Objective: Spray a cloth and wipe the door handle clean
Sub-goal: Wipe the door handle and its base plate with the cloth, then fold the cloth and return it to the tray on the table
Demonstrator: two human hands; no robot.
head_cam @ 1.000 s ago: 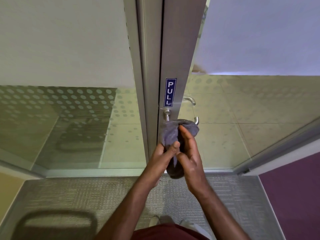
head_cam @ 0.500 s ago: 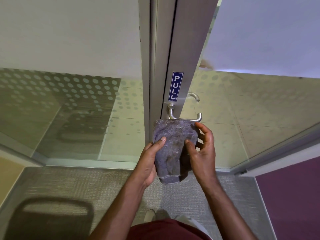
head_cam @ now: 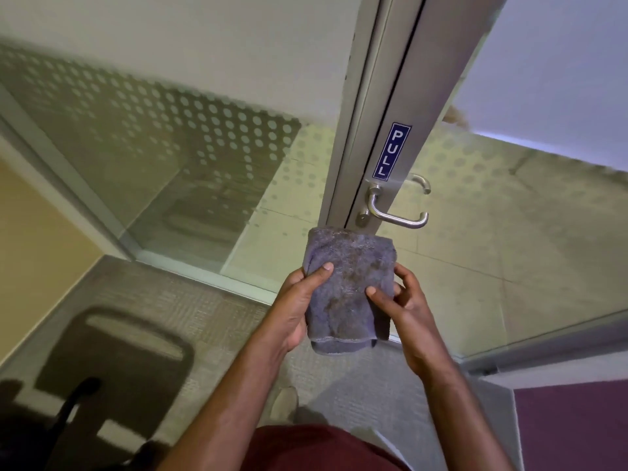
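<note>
Grey, stained cloth (head_cam: pixel 350 287) hangs folded between both hands, left hand (head_cam: pixel 299 300) and right hand (head_cam: pixel 404 311) pinching its sides, just below the bare steel handle (head_cam: pixel 396 215), apparently mid-refold, with lifting a clean face onto the lever likely next.

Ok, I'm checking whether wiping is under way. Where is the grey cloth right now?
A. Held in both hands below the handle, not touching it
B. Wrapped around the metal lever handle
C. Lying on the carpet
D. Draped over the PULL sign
A: both hands, left and right, hold the folded grey terry cloth below the bare silver metal lever handle.
</note>
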